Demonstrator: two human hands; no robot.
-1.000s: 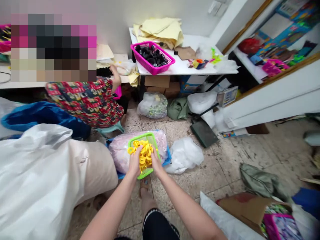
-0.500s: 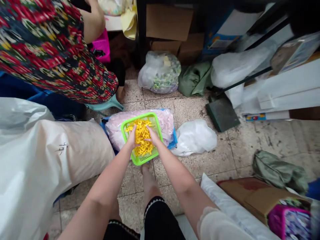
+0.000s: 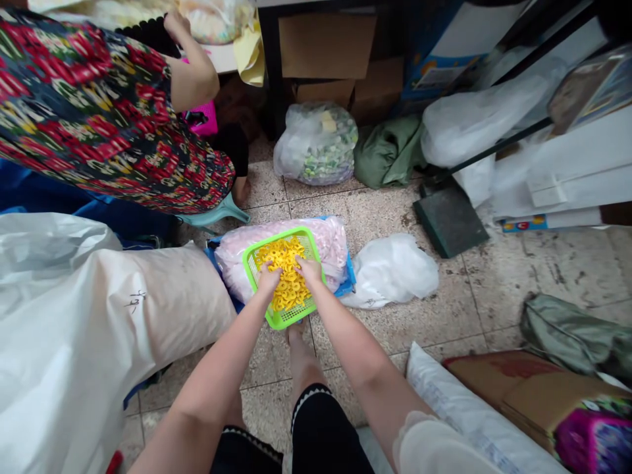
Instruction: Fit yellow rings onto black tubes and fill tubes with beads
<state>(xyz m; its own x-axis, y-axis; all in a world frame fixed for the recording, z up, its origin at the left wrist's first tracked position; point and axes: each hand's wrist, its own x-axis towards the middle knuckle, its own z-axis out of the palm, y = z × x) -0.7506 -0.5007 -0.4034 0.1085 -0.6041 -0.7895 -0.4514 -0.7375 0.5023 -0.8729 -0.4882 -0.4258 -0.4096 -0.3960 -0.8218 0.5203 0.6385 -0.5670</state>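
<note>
1. We see the yellow pieces point(image 3: 291, 294) heaped in the green basket point(image 3: 277, 322), just left of the frame's centre. Bare mesh shows along its near side and at its far right corner.
2. Our left hand point(image 3: 268, 279) is at the heap's left side, fingers bent inward among the pieces. We cannot tell whether it grips any.
3. Our right hand point(image 3: 310, 271) touches the heap from the right, fingertips turned toward the middle. Whether pieces are caught in it, we cannot tell either.
4. As for how far along things are, the pieces are inside the basket and both our hands are in contact with the heap. We see no separate sorted pile in the basket, and nothing here shows how much handling is done or left.
5. Beneath the basket we see the bag of pink pieces point(image 3: 332, 242) on a blue tray point(image 3: 349, 280); whether the basket's weight rests on the bag is hard to say.
6. Just right of the tray is a white plastic bag point(image 3: 397, 271); at the left of the frame bulges a big white sack point(image 3: 170, 306).
7. Farther out, a co-worker in a flowered top point(image 3: 103, 118) sits at upper left on a pale stool point(image 3: 217, 212), beside the counter point(image 3: 223, 58).
</note>
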